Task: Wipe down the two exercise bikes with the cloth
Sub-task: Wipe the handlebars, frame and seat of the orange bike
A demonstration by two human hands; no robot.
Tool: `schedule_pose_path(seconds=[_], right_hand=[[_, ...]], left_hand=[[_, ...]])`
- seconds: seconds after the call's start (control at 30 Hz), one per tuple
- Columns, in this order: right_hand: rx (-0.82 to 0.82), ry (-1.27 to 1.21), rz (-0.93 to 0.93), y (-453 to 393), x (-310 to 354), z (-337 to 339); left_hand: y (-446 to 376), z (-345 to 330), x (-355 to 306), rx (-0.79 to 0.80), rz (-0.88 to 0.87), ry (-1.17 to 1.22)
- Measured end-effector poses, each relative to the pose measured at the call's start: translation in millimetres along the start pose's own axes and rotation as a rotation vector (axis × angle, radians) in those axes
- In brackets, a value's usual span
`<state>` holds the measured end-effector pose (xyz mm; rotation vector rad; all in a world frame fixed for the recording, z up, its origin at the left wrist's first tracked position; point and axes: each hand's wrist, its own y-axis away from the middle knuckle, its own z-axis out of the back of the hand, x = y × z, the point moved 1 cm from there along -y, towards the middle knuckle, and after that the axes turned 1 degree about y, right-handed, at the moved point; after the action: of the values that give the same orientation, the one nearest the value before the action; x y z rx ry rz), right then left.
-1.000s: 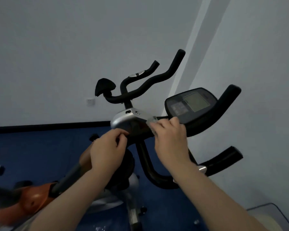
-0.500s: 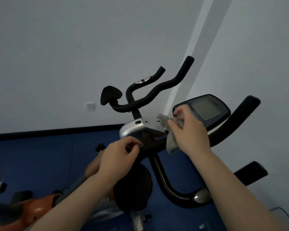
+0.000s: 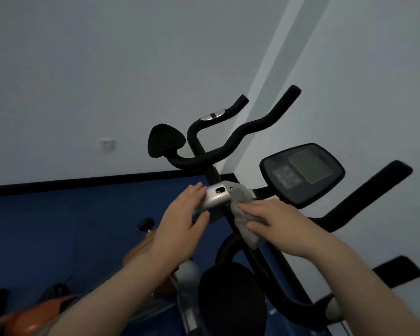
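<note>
Pale grey walls [image 3: 107,69] meet at a corner behind the equipment, with a black skirting strip and blue floor [image 3: 58,226] below and a small white socket [image 3: 106,144] on the far wall. Nearest the camera stands a black exercise bike [image 3: 264,267], its curved handlebars [image 3: 364,197] running out past the right hand's fingers and its console [image 3: 302,174] tilted up just beyond them. Behind it a second bike [image 3: 211,156] shows black bullhorn bars above both hands, and an orange frame part [image 3: 29,316] lies low, below the left forearm. A silver bracket [image 3: 216,196] sits between the two hands. The left hand [image 3: 180,221] rests against the bracket's left end, fingers [image 3: 192,192] straight and close together. The right hand [image 3: 277,219] presses a grey cloth [image 3: 243,214] onto the stem beside the bracket, its fingers [image 3: 255,208] extended over the fabric, thumb beneath; the cloth hangs down below them.
</note>
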<state>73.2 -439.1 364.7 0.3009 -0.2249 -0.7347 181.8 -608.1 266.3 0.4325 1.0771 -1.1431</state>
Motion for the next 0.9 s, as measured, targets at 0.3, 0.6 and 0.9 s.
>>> schedule_pose_path(seconds=[0.3, 0.6, 0.9], right_hand=[[-0.423, 0.288, -0.339, -40.7, 46.6, -30.1], [-0.413, 0.279, -0.274, -31.2, 38.3, -26.5], [-0.437, 0.379, -0.209, -20.5, 31.4, -28.3]], left_hand=[[-7.0, -15.5, 20.6, 0.079, -0.186, -0.028], [-13.3, -6.2, 21.3, 0.066, -0.151, 0.014], [-16.2, -5.8, 22.4, 0.045, -0.142, -0.004]])
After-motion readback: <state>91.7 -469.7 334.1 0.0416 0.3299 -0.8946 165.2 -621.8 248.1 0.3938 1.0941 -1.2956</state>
